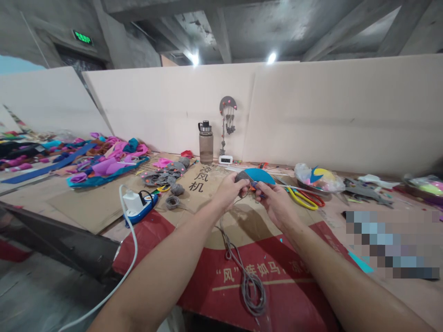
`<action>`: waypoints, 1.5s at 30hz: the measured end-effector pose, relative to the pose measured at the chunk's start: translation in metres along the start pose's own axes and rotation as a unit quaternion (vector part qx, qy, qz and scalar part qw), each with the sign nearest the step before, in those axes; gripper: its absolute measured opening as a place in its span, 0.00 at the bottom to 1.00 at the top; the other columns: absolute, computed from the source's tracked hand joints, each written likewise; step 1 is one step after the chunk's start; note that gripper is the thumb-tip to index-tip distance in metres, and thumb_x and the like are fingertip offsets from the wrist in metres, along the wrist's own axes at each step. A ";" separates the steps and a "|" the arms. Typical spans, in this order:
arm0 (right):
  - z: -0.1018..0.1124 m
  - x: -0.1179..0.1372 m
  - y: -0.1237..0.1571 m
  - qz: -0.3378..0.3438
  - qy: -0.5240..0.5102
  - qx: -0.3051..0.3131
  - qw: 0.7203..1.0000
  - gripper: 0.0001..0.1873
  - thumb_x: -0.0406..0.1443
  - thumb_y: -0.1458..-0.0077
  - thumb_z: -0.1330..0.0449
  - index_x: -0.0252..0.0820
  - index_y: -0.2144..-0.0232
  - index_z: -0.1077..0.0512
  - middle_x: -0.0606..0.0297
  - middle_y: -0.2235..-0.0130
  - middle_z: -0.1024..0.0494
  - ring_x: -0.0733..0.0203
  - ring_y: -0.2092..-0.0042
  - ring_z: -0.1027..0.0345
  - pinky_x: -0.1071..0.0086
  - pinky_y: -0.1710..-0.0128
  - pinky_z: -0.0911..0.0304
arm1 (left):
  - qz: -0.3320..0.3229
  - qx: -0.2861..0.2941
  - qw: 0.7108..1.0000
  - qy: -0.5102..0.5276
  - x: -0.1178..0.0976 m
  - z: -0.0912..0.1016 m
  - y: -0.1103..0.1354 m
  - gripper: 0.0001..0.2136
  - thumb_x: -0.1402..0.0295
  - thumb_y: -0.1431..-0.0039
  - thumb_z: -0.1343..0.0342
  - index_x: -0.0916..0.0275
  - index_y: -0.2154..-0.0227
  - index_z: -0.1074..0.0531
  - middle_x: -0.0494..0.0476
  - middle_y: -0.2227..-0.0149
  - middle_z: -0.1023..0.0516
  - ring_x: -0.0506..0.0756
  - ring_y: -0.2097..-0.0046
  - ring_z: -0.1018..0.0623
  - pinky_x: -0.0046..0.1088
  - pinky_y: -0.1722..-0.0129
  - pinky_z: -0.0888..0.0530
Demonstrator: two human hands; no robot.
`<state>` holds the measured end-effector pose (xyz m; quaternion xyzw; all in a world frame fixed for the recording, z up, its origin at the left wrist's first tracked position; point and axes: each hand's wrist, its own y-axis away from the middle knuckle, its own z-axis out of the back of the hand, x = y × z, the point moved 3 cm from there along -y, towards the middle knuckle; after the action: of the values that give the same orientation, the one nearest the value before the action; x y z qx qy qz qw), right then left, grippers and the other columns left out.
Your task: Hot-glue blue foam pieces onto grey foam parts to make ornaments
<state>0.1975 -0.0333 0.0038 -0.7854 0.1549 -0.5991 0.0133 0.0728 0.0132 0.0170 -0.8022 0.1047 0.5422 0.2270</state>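
Observation:
My left hand (232, 188) is closed on a dark grey felt piece (244, 176), held just above the cardboard. Close beside it, the fingers of my right hand (274, 197) are pinched together near the felt's edge; what they hold is too small to make out. A blue half-round piece (260, 175) shows right behind both hands. From the left hand hangs a grey cord (226, 237), which runs down to a loose coil (254, 295) on the red printed cardboard (194, 281). Yellow-handled scissors (302, 199) lie to the right of my right hand.
A bottle (206, 147) and a small white clock (225, 159) stand at the back, below a grey moon-shaped hanging (228, 106). Left are a blue power strip (143, 210), grey yarn (173, 202) and felt scraps (110, 166). A bagged bowl (318, 180) stands right.

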 end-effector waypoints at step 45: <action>0.002 0.015 0.011 0.109 0.288 -0.118 0.944 0.07 0.40 0.57 0.43 0.41 0.78 0.32 0.67 0.77 0.29 0.64 0.74 0.39 0.69 0.72 0.42 | -0.021 -0.023 0.990 -0.139 0.020 -0.009 0.005 0.03 0.73 0.48 0.42 0.65 0.70 0.29 0.52 0.72 0.26 0.49 0.71 0.26 0.25 0.68 0.27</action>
<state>0.2004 -0.0478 0.0149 -0.5534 0.3060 -0.7724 -0.0594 0.0857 0.0059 -0.0002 -0.7263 0.0432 0.6456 0.2320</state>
